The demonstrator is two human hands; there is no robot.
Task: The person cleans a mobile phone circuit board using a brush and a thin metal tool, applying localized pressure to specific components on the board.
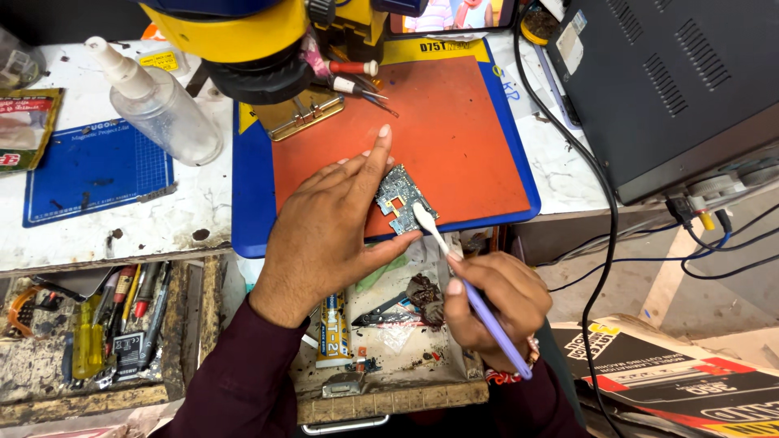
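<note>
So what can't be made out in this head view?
- Circuit board: its left part sits under the left hand.
- Brush handle: its middle is wrapped by the right hand.
- Microscope: cut off by the top edge.
- Board components: too small to identify.

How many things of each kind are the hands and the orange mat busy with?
Circuit boards: 1, circuit board under the left hand
Brushes: 1, purple-handled brush in the right hand
Orange mats: 1, orange mat
Spray bottles: 1, clear spray bottle
Glue tubes: 1, glue tube
Total: 5
</note>
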